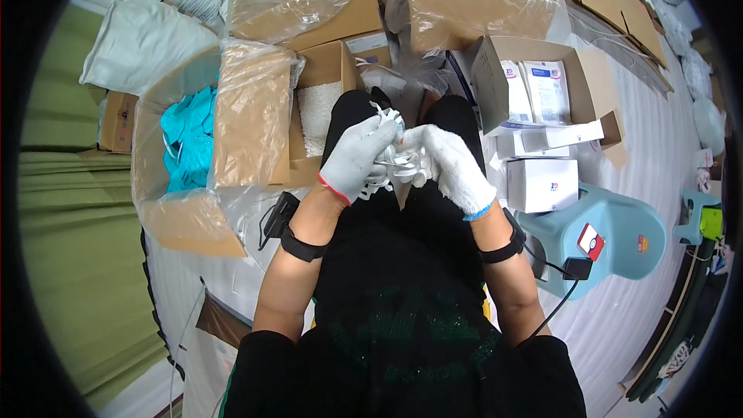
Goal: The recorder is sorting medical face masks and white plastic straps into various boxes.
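My white-gloved left hand (358,156) and right hand (457,166) grasp a white bundle (402,161), well to the left of the pale-blue stool (619,213). It shows as a loose tangle of narrow, ribbon-like strands (378,183), curled and overlapping, some hanging below my bent fingers; its core is hidden.

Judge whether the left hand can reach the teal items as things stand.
Probably not straight away: the left hand holds white strips, and a plastic-covered cardboard flap lies between it and the teal items.
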A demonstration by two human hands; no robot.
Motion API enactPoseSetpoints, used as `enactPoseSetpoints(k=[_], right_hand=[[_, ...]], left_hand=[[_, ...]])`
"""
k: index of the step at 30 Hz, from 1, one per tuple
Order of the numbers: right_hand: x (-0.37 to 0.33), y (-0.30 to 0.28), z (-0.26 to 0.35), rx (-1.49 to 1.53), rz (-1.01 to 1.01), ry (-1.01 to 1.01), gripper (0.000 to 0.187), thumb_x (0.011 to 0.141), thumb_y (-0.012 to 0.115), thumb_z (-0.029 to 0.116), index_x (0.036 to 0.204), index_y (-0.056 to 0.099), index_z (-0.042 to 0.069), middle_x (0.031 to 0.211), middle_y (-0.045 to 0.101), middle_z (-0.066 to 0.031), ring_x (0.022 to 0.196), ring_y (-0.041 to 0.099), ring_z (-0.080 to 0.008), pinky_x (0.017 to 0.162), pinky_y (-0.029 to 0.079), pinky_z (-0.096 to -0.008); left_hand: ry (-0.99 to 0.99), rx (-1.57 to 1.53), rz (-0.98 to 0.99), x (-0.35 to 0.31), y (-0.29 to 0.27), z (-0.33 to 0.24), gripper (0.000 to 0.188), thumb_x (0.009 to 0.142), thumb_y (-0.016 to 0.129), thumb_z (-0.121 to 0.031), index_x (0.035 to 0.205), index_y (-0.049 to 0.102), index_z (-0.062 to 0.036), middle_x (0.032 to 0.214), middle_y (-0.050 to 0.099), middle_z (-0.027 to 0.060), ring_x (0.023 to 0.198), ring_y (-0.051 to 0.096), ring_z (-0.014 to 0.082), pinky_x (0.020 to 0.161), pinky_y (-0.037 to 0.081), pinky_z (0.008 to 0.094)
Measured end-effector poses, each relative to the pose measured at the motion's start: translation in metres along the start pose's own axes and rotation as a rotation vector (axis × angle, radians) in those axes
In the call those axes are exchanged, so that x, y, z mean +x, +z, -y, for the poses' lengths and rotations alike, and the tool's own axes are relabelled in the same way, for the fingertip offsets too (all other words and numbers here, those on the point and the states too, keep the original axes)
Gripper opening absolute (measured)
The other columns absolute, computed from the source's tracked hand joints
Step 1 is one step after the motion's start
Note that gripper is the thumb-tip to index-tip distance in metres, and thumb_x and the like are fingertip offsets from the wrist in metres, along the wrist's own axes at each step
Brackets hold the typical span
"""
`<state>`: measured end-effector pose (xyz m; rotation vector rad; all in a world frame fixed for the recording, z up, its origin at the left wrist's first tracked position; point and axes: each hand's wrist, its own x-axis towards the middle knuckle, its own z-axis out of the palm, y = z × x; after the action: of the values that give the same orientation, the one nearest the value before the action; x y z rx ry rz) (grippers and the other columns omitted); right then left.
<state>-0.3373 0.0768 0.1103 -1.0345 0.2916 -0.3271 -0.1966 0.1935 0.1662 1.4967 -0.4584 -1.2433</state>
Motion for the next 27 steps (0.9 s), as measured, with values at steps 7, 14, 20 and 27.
enactPoseSetpoints(k=[7,14,20,27], right_hand=[[-0.009,-0.011,0.007,-0.184,0.104,0.215,0.025,0.095,0.059,0.021,0.109,0.065,0.0,0.087,0.067,-0.0028,0.072,0.058,-0.0062,0.06,0.044,-0.0207],[-0.009,-0.006,0.0,-0.662,0.23,-0.004,0.021,0.094,0.06,0.02,0.103,0.065,0.002,0.076,0.064,-0.0084,0.066,0.06,-0.0163,0.064,0.048,-0.0322],[0.003,-0.002,-0.002,-0.75,-0.12,0.183,0.023,0.096,0.057,0.024,0.095,0.064,0.002,0.073,0.062,-0.0101,0.066,0.061,-0.0173,0.062,0.048,-0.0341],[0.009,0.019,-0.008,-0.452,0.046,0.371,0.027,0.092,0.063,0.028,0.097,0.063,0.001,0.073,0.061,-0.0029,0.064,0.058,-0.0092,0.057,0.048,-0.0244]], left_hand=[[-0.047,-0.175,0.004,0.006,-0.002,0.005,0.028,0.097,0.053,-0.035,0.087,0.055,-0.009,0.065,0.039,-0.0055,0.048,0.034,0.0029,0.043,0.026,0.0206],[-0.058,-0.371,-0.025,0.013,-0.011,0.021,0.023,0.1,0.052,-0.032,0.09,0.056,-0.0106,0.058,0.037,-0.0072,0.04,0.023,0.0021,0.04,0.017,0.021],[-0.165,-0.55,-0.063,0.026,-0.019,0.031,0.022,0.099,0.053,-0.03,0.09,0.058,-0.0107,0.058,0.04,-0.006,0.04,0.025,0.0035,0.039,0.018,0.0214],[-0.252,-0.731,-0.183,0.037,-0.025,0.043,0.016,0.097,0.055,-0.025,0.089,0.059,-0.0115,0.055,0.04,-0.0047,0.038,0.026,0.0053,0.037,0.019,0.023]])
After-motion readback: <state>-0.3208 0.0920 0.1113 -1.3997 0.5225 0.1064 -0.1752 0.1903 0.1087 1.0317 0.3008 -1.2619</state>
